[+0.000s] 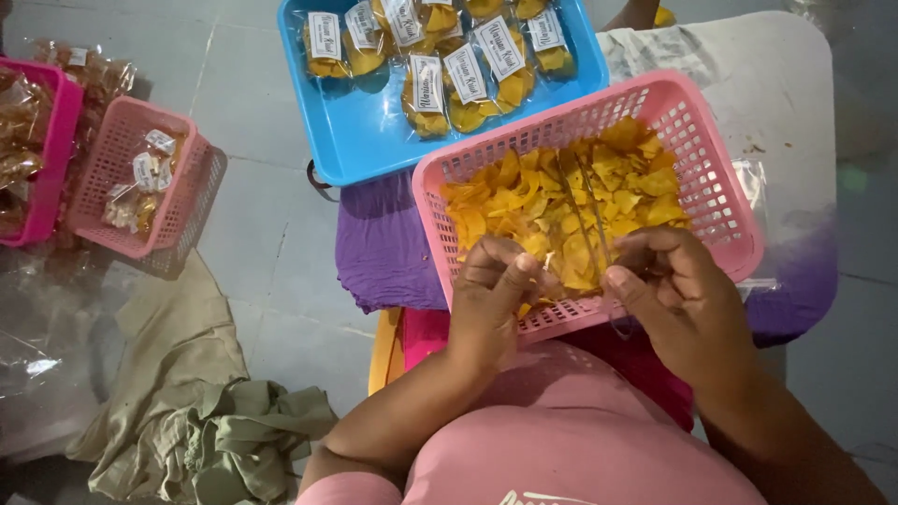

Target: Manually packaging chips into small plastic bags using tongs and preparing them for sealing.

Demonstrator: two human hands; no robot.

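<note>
Pink plastic mesh forms the basket [697, 178] that sits on the person's lap, over a purple cloth [383, 248], and it is filled with yellow chips [571, 201]. Both hands work at the basket's near rim. The left hand [491, 299] and the right hand [678, 299] each pinch an edge of a clear plastic bag [585, 224], fingers closed on the film, holding it stretched open over the chips. The bag is hard to trace; only its glinting creases show.

Beyond the basket's far rim, touching it, lies a blue tray [365, 140] with sealed, labelled packets of chips [468, 79] along its far side, its near left part bare. Well to the left of the basket, on the grey floor, stands a smaller pink basket [117, 140] holding a few packets, beside a magenta tub [47, 168]. Nearer, left of the basket, crumpled olive cloth [206, 411] lies on the floor. Bare tile separates the basket from that smaller one.
</note>
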